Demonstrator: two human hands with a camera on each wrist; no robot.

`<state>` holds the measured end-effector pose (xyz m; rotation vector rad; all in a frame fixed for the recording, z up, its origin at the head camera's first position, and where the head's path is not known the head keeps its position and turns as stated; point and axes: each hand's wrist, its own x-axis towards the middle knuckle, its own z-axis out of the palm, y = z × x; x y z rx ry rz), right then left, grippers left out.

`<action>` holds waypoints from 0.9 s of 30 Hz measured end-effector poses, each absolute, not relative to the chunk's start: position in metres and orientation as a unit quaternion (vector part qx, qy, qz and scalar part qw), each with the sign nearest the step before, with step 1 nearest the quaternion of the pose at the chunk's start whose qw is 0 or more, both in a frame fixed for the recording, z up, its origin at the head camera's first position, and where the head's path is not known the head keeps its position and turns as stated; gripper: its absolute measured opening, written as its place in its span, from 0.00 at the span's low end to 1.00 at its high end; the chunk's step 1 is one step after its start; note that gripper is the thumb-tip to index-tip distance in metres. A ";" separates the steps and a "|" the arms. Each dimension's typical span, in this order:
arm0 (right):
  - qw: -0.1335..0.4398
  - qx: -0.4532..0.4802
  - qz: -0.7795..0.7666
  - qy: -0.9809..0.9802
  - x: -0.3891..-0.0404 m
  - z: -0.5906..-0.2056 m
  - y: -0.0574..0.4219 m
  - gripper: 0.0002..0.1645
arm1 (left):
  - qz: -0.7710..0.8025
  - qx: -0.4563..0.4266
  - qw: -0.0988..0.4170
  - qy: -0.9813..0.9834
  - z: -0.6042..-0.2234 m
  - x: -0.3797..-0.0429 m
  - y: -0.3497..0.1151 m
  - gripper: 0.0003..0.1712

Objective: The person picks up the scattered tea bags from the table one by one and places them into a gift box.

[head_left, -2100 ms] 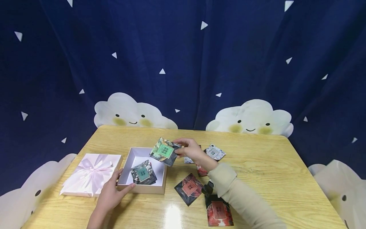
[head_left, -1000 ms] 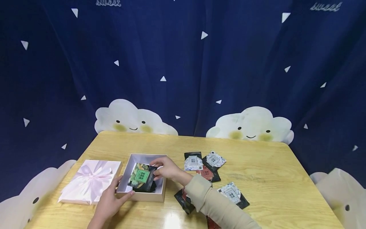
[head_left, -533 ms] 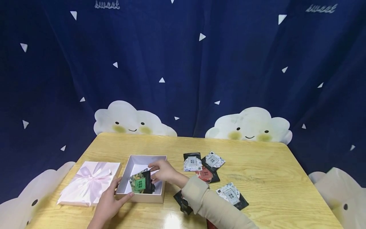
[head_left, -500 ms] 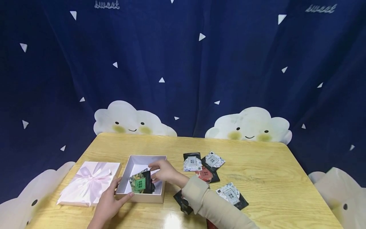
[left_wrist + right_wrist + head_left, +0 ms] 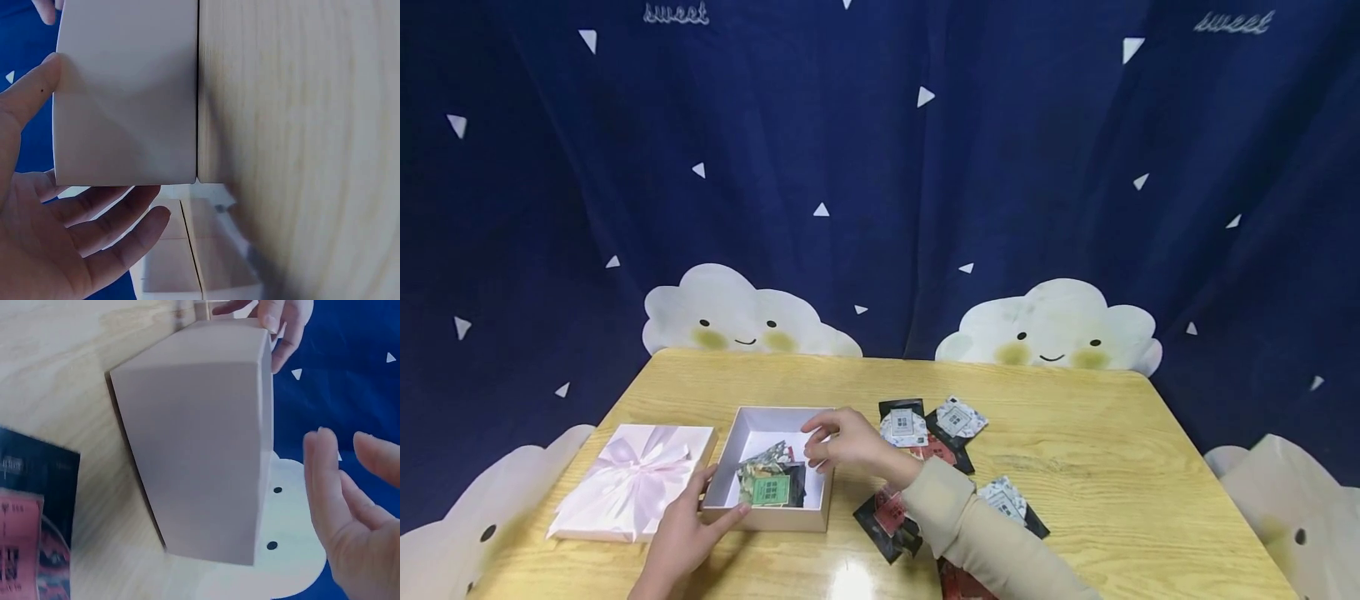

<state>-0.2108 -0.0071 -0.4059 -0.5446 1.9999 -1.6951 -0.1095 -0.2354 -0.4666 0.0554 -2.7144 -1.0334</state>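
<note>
Wooden table (image 5: 1097, 475) with a topless box (image 5: 775, 522), a hand on either side and a green-labelled sachet (image 5: 771, 492) inside, left of the right hand and closer to the wearer.

A pink bow-topped lid (image 5: 601, 493) sits just left of the box. The left hand (image 5: 683, 532) holds the box's near-left corner, thumb at the near rim, fingers along the left wall. The right hand (image 5: 852, 440) is above the right wall, fingers loosely bent, gripping nothing. The sachet lies in the near half, over other packets; it looks roughly square, so no long axis can be told. The left thumb appears nearer its label than the right fingertips. Loose sachets (image 5: 904, 428) lie right of the box.
</note>
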 end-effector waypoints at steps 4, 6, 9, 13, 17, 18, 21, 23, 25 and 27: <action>0.235 -0.218 -0.603 0.731 -0.211 -0.401 0.002 0.17 | -0.351 0.015 0.119 -0.928 -0.468 -0.110 -0.237 0.43; 0.229 -0.228 -0.593 0.738 -0.212 -0.398 0.007 0.17 | -0.353 0.014 0.118 -0.928 -0.467 -0.110 -0.237 0.43; 0.222 -0.239 -0.584 0.743 -0.212 -0.391 0.014 0.17 | -0.354 0.014 0.117 -0.928 -0.467 -0.110 -0.236 0.44; 0.216 -0.255 -0.575 0.747 -0.213 -0.385 0.025 0.17 | -0.357 0.015 0.120 -0.926 -0.467 -0.110 -0.235 0.44; 0.215 -0.261 -0.574 0.746 -0.214 -0.382 0.038 0.18 | -0.357 0.014 0.121 -0.926 -0.467 -0.112 -0.234 0.43; 0.215 -0.261 -0.572 0.747 -0.215 -0.382 0.042 0.18 | -0.357 0.014 0.120 -0.926 -0.467 -0.112 -0.234 0.43; 0.210 -0.258 -0.565 0.755 -0.215 -0.381 0.051 0.20 | -0.357 0.016 0.118 -0.927 -0.467 -0.112 -0.234 0.44; 0.209 -0.255 -0.562 0.758 -0.216 -0.381 0.057 0.20 | -0.357 0.016 0.118 -0.926 -0.467 -0.112 -0.235 0.44; 0.206 -0.254 -0.562 0.759 -0.216 -0.381 0.063 0.20 | -0.359 0.016 0.118 -0.926 -0.467 -0.111 -0.235 0.44; 0.207 -0.257 -0.565 0.756 -0.217 -0.381 0.069 0.21 | -0.361 0.015 0.118 -0.925 -0.467 -0.110 -0.235 0.43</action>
